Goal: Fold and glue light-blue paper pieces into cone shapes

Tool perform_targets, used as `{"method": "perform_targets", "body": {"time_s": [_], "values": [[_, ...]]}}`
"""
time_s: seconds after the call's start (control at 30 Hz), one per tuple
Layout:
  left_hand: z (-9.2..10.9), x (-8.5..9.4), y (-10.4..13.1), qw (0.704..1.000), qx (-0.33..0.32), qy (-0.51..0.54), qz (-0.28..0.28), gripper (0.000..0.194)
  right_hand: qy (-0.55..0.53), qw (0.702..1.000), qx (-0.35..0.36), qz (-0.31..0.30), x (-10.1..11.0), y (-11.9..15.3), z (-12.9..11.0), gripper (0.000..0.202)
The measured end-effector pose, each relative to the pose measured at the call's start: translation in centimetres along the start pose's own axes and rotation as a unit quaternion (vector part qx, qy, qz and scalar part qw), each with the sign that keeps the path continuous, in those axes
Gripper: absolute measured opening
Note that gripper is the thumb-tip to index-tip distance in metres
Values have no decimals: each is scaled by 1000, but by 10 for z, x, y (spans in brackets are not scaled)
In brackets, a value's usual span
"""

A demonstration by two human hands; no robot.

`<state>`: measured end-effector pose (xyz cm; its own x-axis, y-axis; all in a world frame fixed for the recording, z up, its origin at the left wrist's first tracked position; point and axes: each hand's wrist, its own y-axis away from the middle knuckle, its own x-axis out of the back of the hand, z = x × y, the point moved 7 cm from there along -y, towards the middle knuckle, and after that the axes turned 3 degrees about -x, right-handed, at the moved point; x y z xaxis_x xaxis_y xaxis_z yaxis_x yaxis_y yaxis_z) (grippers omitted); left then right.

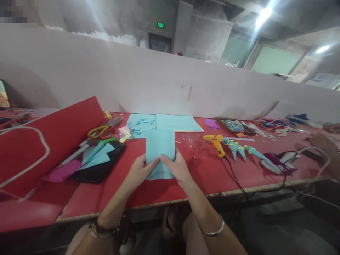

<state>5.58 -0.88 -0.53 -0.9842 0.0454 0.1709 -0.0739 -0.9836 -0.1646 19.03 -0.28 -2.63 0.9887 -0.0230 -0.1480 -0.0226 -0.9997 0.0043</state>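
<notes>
A light blue sheet of paper (160, 143) is held up over the front of the red table, between both hands. My left hand (140, 170) grips its left side, thumb across the face and fingers behind. On the right side my right hand (178, 166) holds it the same way, the two thumbs nearly meeting in the middle. Behind it lie larger light blue sheets (175, 121), with small blue paper scraps (145, 124) on the left one. Folded blue paper cones (97, 156) rest on a black case (101, 172) to the left.
Scissors (108, 132) lie at the left by a red upright board (66, 131). To the right are a yellow glue gun (215, 142) with a black cord, finished blue cones (240, 150), a tray of pieces (233, 126) and purple paper (211, 123). A white partition (148, 81) stands behind.
</notes>
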Motion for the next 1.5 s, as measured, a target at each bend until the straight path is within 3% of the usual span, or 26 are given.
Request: {"method": "perform_targets", "body": {"time_s": [0.2,0.43,0.6,0.73,0.8,1.03,1.27,1.5], "values": [[-4,-5,-2,999,13,-6,-46,38,-56,997,-16,-48,6,1,-2,43],[-12,-10,1,992,49,12,-120,43,-97,994,-47,-5,18,-2,2,39],[-15,-18,13,967,106,14,-231,44,-105,994,-40,-10,15,-2,5,37],[-14,-30,30,926,164,18,-341,49,-91,995,-34,-7,15,-1,7,34],[-12,-33,34,916,173,16,-362,50,-85,996,-32,-8,15,0,7,33],[-23,-23,23,947,169,-7,-274,42,-49,998,0,-28,15,-1,4,35],[-28,-7,7,986,124,52,-98,49,-15,998,29,-54,11,1,0,37],[-27,-6,7,987,131,84,-48,51,20,999,16,-48,11,2,3,38]]}}
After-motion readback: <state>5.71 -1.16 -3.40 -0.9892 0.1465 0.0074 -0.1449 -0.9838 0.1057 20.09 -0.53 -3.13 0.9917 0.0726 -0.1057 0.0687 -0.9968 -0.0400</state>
